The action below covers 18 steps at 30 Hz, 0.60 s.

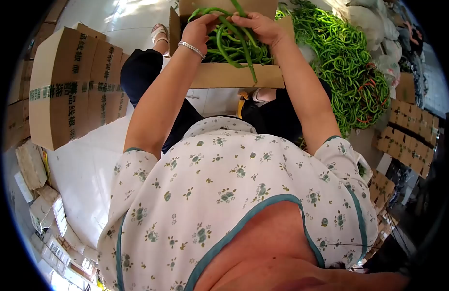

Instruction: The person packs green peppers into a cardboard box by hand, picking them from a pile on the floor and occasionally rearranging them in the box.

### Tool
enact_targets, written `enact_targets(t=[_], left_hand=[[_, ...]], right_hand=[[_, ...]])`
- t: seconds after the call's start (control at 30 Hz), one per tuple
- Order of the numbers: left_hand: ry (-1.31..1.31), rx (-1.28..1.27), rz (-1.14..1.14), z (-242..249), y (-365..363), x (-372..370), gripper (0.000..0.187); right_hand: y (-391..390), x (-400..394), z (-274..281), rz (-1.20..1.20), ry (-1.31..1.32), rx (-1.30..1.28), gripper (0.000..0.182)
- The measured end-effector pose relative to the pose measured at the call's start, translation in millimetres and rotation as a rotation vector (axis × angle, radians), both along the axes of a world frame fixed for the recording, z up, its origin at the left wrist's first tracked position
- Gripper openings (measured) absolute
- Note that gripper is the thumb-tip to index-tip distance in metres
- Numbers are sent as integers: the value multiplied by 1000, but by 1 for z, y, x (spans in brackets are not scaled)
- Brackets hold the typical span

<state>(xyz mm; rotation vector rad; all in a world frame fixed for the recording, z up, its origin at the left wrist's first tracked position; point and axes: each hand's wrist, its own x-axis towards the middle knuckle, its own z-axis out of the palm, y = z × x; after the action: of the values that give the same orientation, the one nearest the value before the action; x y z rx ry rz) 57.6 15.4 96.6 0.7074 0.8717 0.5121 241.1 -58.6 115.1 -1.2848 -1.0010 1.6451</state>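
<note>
Both my hands are over an open cardboard box (234, 76) that stands between my legs. My left hand (199, 30), with a silver bracelet at the wrist, grips a bunch of long green peppers (234, 41) at its left end. My right hand (261, 26) holds the same bunch at the right, fingers curled around the stems. The peppers curl down into the box, which holds more of them. One pepper hangs over the box's near wall.
A big heap of loose green peppers (345, 63), a few red ones among them, lies on the floor to the right. A stack of sealed cartons (71, 87) stands on the left. Flattened cartons (408, 140) lie at the right and lower left. White sacks sit beyond the heap.
</note>
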Motion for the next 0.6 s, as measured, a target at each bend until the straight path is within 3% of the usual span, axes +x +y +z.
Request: enact_targets(t=[0.17, 0.3, 0.33, 0.43, 0.5, 0.6], left_hand=[[-152, -289, -129, -4, -8, -20, 16], [-319, -472, -228, -13, -26, -40, 17], [-231, -430, -225, -4, -32, -47, 21], [-337, -245, -350, 2, -28, -73, 21], [-277, 68, -224, 26, -32, -91, 26], [-334, 129, -141, 55, -24, -131, 29]], right_hand=[[8, 37, -14, -102, -180, 24, 26], [11, 52, -22, -117, -45, 30, 22], [12, 48, -21, -138, -66, 18, 22], [20, 39, -25, -89, -20, -18, 23], [19, 31, -23, -74, -26, 26, 24], [12, 30, -19, -108, 38, 71, 22]])
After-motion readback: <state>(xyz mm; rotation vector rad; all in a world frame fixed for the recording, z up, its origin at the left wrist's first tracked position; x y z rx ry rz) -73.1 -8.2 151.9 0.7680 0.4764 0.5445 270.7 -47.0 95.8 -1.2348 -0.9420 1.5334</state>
